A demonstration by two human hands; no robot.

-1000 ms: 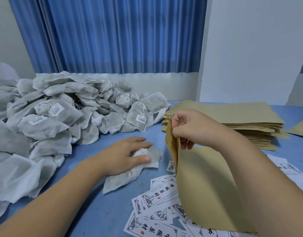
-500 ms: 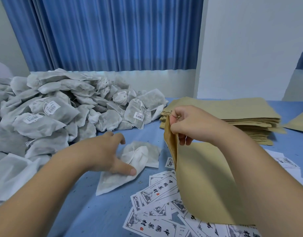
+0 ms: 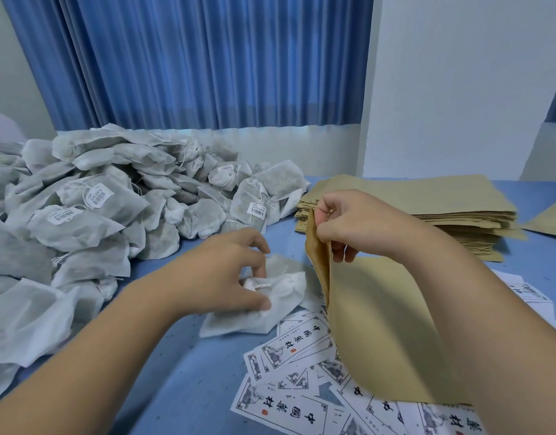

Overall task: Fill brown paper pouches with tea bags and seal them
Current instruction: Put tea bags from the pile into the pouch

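brown paper pouch (image 3: 374,324), flat and tan, held up right of centre frame, mouth edge uppermost, lower end trailing down over the printed cards at the bottom. right hand (image 3: 361,224) pinches the top edge of the pouch between thumb and forefinger, other fingers curled behind the paper; the two layers at the mouth look slightly parted along the left side. left hand (image 3: 226,274), centre frame, fingers curled down onto a white mesh tea bag (image 3: 270,312) lying on the blue table top (image 3: 192,387); thumb and fingertips bunch its fabric, a bit of string showing by the fingers. tea bag lies just left of the pouch, close beside it; touching or not, cannot tell. large heap of white mesh tea bags (image 3: 113,208) fills the left half of the frame, several with barcode tags on strings. stack of flat brown paper pouches (image 3: 443,202) behind the right hand, on the right side of the table. one more tan sheet (image 3: 550,221) at the far right edge, apart from the stack. white printed label cards (image 3: 295,346) with black characters and a small red seal lie scattered at lower centre and lower right, partly under the held pouch. blue pleated curtain (image 3: 192,58) across the upper left; white wall (image 3: 458,73) upper right.
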